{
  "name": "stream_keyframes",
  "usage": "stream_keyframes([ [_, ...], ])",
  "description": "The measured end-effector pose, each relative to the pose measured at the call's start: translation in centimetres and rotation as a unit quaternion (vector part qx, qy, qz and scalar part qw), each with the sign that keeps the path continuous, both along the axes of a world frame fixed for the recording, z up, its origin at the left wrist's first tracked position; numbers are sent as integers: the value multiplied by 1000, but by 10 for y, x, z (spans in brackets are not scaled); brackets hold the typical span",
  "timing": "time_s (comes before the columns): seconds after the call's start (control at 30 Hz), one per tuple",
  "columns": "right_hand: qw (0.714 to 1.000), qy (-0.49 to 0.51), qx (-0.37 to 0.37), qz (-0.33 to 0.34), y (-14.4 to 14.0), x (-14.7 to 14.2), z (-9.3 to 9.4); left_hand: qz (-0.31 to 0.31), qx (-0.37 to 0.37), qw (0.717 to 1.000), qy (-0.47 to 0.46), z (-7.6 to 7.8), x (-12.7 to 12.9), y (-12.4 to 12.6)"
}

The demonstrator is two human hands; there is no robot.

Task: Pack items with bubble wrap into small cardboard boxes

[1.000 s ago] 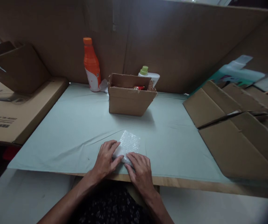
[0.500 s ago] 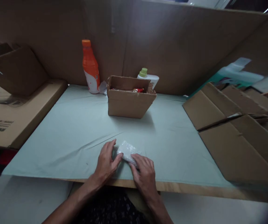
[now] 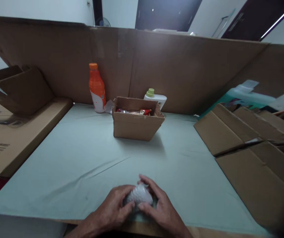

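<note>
A small bundle of bubble wrap (image 3: 140,195) sits between my hands near the table's front edge; what is inside it is hidden. My left hand (image 3: 118,203) curls around its left side, thumb at the near face. On the other side my right hand (image 3: 158,201) grips it with the thumb in front and the fingers bent over the far side. Both hands are closed on the bundle. Straight ahead of them stands an open cardboard box (image 3: 137,127) with red, shiny wrapped packets (image 3: 144,112) in it.
Behind the box are an orange bottle (image 3: 97,87) and a white bottle with a green cap (image 3: 154,96). Cardboard boxes (image 3: 241,129) with a teal bottle (image 3: 243,96) line the right. A flat carton (image 3: 28,132) lies left. A cardboard wall (image 3: 181,66) closes off the back.
My right hand has moved from the near side of the bubble wrap round to its right and far side. The wrap now looks more bunched up. The view has tilted upward.
</note>
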State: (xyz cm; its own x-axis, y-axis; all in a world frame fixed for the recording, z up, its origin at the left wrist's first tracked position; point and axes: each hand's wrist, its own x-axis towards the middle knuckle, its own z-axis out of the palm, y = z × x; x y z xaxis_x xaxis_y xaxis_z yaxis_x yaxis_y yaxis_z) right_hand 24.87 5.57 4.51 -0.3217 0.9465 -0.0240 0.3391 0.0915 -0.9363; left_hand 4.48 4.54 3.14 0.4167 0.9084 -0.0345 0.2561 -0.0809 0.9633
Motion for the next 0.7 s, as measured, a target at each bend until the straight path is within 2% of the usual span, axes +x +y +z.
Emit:
stream_keyframes([
  [0.07, 999, -7, 13, 53, 10, 5, 9, -63, 38, 996, 55, 6, -5, 11],
  [0.13, 998, -29, 29, 49, 20, 9, 15, -74, 117, 984, 116, 17, -13, 31],
  [0.2, 998, -53, 38, 19, 30, 16, 19, -14, 250, 953, 170, 36, -22, 64],
  [0.3, 996, -66, 61, -2, 48, 30, 27, 133, 429, 859, 245, 73, -33, 129],
  [0.37, 993, -74, 89, -21, 61, 39, 37, 169, 471, 814, 295, 93, -38, 171],
  [0.4, 990, -82, 107, -39, 67, 44, 44, 166, 472, 807, 313, 99, -39, 189],
  [0.47, 982, -93, 142, -84, 78, 54, 59, 135, 457, 817, 326, 105, -43, 210],
  [0.5, 977, -90, 157, -108, 83, 59, 67, 114, 451, 824, 323, 105, -45, 212],
  [0.57, 967, -65, 189, -157, 92, 69, 82, 79, 453, 832, 310, 103, -51, 199],
  [0.7, 941, -12, 248, -230, 104, 80, 110, 70, 450, 842, 289, 103, -61, 138],
])
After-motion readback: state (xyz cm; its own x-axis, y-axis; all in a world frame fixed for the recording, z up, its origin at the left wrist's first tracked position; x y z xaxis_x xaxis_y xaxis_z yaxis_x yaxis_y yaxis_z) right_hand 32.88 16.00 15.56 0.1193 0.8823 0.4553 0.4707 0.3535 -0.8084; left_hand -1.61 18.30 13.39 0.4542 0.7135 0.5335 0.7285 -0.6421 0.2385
